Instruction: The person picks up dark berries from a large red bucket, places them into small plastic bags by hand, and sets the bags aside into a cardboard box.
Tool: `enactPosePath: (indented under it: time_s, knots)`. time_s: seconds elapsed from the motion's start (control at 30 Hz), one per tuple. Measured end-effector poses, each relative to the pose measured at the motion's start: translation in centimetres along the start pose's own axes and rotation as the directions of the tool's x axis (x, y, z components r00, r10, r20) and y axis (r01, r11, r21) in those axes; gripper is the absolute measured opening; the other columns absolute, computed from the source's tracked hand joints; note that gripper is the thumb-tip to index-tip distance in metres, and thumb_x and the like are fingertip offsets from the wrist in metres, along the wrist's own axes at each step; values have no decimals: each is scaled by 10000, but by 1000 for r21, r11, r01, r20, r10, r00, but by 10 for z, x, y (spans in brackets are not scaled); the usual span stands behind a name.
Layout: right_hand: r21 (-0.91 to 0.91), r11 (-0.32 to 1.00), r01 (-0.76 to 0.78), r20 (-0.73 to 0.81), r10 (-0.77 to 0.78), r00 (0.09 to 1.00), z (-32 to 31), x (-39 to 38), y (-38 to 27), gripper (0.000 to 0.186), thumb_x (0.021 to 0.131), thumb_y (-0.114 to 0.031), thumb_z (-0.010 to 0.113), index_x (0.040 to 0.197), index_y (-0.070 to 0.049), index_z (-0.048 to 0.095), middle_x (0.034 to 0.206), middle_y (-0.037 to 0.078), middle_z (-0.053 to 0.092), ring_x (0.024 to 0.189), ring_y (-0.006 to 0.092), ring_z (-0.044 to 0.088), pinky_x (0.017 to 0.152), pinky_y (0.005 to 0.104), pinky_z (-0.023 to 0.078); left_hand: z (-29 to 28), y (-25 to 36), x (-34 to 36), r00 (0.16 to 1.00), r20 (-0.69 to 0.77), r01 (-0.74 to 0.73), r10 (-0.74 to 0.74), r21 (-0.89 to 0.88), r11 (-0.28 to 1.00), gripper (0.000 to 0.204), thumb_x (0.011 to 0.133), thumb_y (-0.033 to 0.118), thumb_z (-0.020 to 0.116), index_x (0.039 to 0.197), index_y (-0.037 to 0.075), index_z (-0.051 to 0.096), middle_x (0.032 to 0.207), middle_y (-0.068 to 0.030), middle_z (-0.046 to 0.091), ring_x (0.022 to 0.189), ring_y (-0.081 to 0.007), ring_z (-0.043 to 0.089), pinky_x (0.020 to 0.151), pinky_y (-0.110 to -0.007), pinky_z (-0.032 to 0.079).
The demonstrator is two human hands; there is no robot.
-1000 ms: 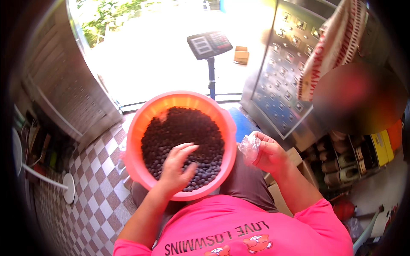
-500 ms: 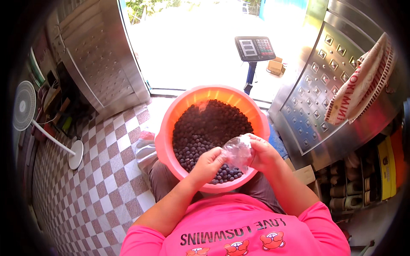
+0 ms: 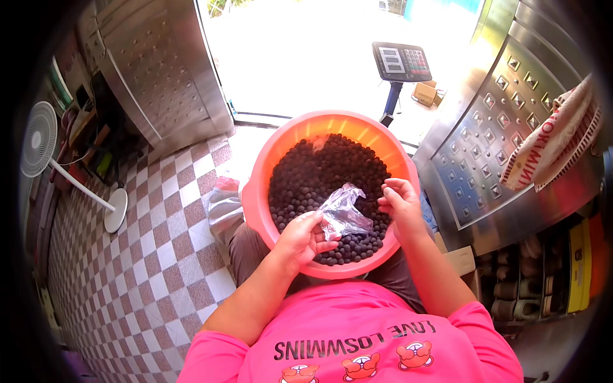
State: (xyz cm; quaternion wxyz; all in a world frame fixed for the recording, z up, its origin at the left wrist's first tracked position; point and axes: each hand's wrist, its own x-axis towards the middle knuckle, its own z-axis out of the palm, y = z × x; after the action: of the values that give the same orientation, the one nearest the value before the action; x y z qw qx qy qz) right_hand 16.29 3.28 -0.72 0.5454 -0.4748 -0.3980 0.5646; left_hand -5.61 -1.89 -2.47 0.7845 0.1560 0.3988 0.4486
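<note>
A clear, crumpled plastic bag (image 3: 347,214) hangs from my left hand (image 3: 301,239), pinched between thumb and fingers. Under it lies a heap of dark purple, round, berry-like fruit (image 3: 297,175), which fills much of a pink-orange plastic tub (image 3: 254,201). To the right of the bag, my right hand (image 3: 403,204) is over the tub's right side, apart from the bag. Its fingers are bent and slightly spread, with nothing visible in them. The tub stands against my lap, between my knees.
Beyond the tub stands a scale with a keypad display (image 3: 402,62), near a cardboard box (image 3: 424,93). A white bag (image 3: 225,207) sits left of the tub, a white fan (image 3: 39,140) farther left. Metal doors (image 3: 159,70) flank the doorway; shoes (image 3: 529,287) fill a rack at right.
My right hand has let go of the plastic bag and moved right. The bag now hangs from my left hand alone, more spread out. The whole view has shifted slightly.
</note>
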Motion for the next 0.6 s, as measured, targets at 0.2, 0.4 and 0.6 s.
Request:
enactPosePath:
  time_s: [0.2,0.4,0.6]
  knots:
    - [-513,271,814,684,-444,579,21,-44,-17,308,698,-30,651,994,-58,573,976,112,557,903,270,535,729,336,443,-4,-4,6,998,4,64,-64,-106,992,195,918,209,444,876,58,560,840,-128,646,744,-267,650,629,-386,559]
    - [-553,431,713,615,-366,698,20,-42,20,65,767,-67,631,822,-58,600,715,58,580,648,200,572,574,286,436,-5,-4,4,996,56,67,-62,-78,995,222,925,230,430,904,53,563,876,-149,649,778,-269,651,653,-385,556]
    - [-230,955,-190,405,271,873,24,-45,12,160,864,-178,606,764,-64,554,600,-22,513,494,57,473,453,205,377,-2,-3,-4,986,154,-16,55,-244,970,297,937,304,445,1023,33,532,983,-156,619,914,-274,617,781,-389,527]
